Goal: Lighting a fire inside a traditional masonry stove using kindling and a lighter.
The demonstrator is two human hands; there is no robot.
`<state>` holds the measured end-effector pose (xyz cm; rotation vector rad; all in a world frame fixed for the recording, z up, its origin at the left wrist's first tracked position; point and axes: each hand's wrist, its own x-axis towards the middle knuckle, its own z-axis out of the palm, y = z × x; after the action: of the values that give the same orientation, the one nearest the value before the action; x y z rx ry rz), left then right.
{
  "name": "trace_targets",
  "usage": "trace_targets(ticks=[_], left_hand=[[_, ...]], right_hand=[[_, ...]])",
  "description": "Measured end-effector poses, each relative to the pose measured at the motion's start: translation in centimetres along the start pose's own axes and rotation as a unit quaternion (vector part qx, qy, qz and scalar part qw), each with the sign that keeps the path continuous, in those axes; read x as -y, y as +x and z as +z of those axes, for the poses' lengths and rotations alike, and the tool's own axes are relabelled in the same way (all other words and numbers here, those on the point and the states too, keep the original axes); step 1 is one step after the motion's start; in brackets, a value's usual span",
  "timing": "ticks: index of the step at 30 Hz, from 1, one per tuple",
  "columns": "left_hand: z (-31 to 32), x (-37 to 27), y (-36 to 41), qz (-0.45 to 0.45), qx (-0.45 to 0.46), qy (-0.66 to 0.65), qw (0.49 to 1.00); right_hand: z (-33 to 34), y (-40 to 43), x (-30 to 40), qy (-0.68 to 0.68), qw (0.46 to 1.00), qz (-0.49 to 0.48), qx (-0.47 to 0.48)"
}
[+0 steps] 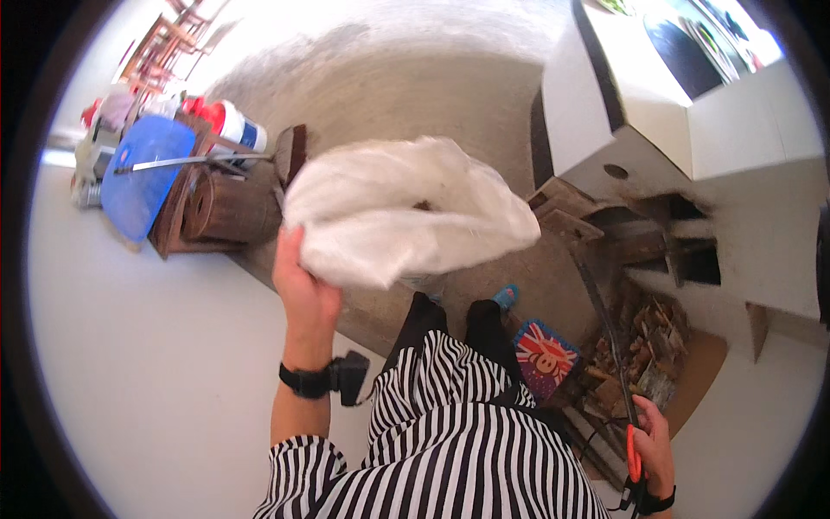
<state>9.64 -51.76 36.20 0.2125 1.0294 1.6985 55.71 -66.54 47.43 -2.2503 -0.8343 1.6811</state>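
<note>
My left hand (305,279) grips the near left edge of a white, crumpled, soft sheet (415,240), perhaps a bag or cloth, held up in front of me and slightly blurred. A small dark spot shows near its middle. At the lower right, my right hand (653,438) is closed around a long dark rod or tube (609,318) with an orange-red loop (633,454) beside the fingers. The rod reaches up toward the dark openings of a white structure. What the rod ends in is not clear.
Left of the sheet stand a wooden cylinder (227,207), a blue plastic panel (146,175) and a white bucket (249,133). On the right are a white counter-like structure (733,214), a pile of wood scraps (648,350) and a patterned mat (546,357) near my feet.
</note>
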Motion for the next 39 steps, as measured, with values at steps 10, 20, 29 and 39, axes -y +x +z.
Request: trace_targets(ticks=[10,20,29,39], left_hand=[[-8.4,-13.1,2.9,0.247,-0.102,-0.100,0.958],[-13.0,-11.4,-3.2,0.312,-0.246,-0.199,0.896],[-22.8,-9.6,-5.7,0.353,-0.350,-0.329,0.803],[-42.7,-3.6,-15.7,-0.309,-0.385,0.688,0.532]], right_hand=[[6.8,5.7,9.5,-0.142,0.973,-0.098,0.152],[9.5,8.1,14.6,-0.224,0.951,-0.083,0.195],[10.0,9.5,14.8,-0.256,0.939,-0.091,0.210],[10.3,9.4,14.4,-0.300,0.929,-0.096,0.195]])
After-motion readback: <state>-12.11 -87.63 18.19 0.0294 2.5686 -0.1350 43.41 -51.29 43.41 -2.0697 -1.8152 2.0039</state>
